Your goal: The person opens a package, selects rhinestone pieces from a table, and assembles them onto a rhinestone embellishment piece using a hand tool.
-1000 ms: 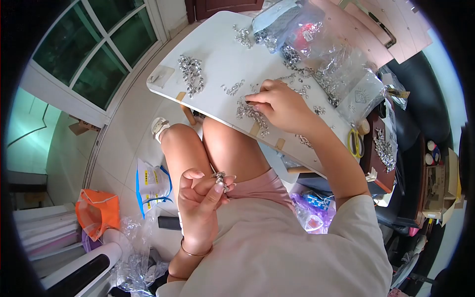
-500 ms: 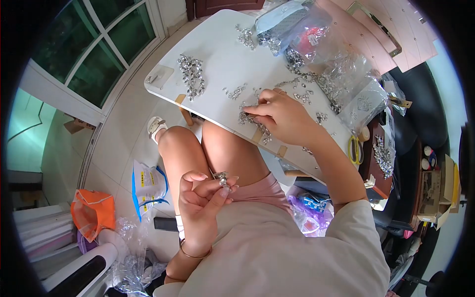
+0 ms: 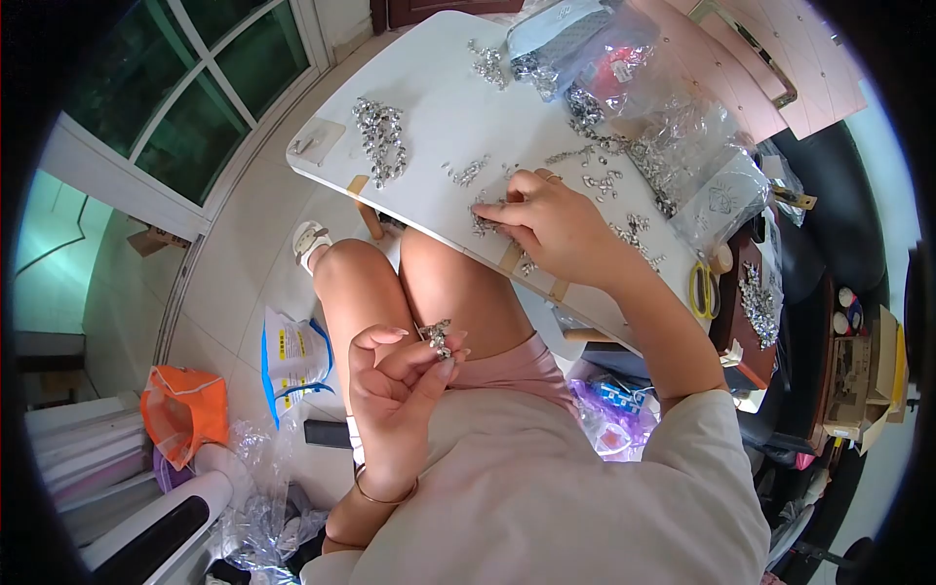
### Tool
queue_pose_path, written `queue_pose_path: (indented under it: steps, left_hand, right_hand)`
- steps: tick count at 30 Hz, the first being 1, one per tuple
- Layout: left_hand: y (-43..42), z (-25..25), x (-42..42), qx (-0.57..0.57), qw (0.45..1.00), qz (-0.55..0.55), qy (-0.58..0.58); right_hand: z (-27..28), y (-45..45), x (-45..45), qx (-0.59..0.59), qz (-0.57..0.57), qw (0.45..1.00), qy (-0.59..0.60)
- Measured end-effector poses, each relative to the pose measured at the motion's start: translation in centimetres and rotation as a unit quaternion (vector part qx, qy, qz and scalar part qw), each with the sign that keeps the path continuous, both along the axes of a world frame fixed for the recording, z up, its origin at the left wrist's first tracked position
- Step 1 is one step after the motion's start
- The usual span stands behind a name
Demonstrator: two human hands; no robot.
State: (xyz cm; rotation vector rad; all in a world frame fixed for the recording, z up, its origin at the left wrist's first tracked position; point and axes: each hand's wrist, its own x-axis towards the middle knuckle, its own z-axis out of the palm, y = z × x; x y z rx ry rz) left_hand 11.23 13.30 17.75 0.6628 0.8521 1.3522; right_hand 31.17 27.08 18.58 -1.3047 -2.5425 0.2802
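Note:
Above my lap, my left hand [image 3: 395, 380] pinches a small cluster of shiny silver rhinestone pieces [image 3: 440, 337] between thumb and fingers. My right hand [image 3: 556, 229] reaches over the white table [image 3: 439, 107]. Its index finger is stretched out onto a small pile of loose silver rhinestones [image 3: 482, 226] near the front edge, and the thumb sits a little apart below it. The hand partly covers this pile. Just beyond lies a smaller scatter of rhinestones [image 3: 470, 173], and farther left is a larger heap of rhinestones [image 3: 380, 141].
Clear plastic bags [image 3: 682, 127] with more rhinestones crowd the table's right side. Yellow-handled scissors [image 3: 702, 292] lie by the right edge, near a tape roll [image 3: 721, 258]. An orange bag [image 3: 183, 414] and a white-and-blue packet [image 3: 295, 361] are on the floor at left.
My right index finger has shifted slightly left and up over the pile, and the forearm uncovers more rhinestones to its right. The left hand's cluster is turned a little more upright.

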Motion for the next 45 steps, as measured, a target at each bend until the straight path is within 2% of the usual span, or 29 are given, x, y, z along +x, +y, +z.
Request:
queue_pose_path:
  steps: [6,12,14,18,21,27,35,45]
  left_hand:
    - [-0.2,0.1,-0.1,-0.02,1.0,-0.008,0.007]
    - [-0.4,0.4,-0.2,-0.035,0.999,0.0,0.005]
    - [-0.5,0.7,-0.3,-0.034,0.999,0.009,0.009]
    - [-0.7,0.8,0.1,0.012,0.998,0.066,0.022]
    - [-0.8,0.7,0.6,0.078,0.989,0.117,0.052]
    - [-1.6,0.2,0.9,0.167,0.964,0.168,0.123]
    - [-2.5,0.2,1.1,0.216,0.941,0.204,0.164]
    - [-2.9,0.5,1.3,0.254,0.898,0.237,0.272]
  right_hand:
    - [-0.5,-0.2,0.0,0.053,-0.003,0.999,-0.01]
    - [0.5,-0.7,0.1,0.047,-0.012,0.999,0.014]
    - [1.7,-1.8,-0.3,0.028,0.0,0.998,0.057]
    - [3.5,-5.5,-0.7,0.028,0.065,0.986,0.153]
    - [4.0,-9.3,-2.1,-0.042,0.042,0.974,0.217]
    - [1.9,-13.5,-4.9,-0.042,0.019,0.946,0.322]
    - [1.6,-14.2,-5.6,-0.029,0.016,0.94,0.339]
    - [1.8,-14.8,-5.8,-0.025,0.007,0.939,0.343]
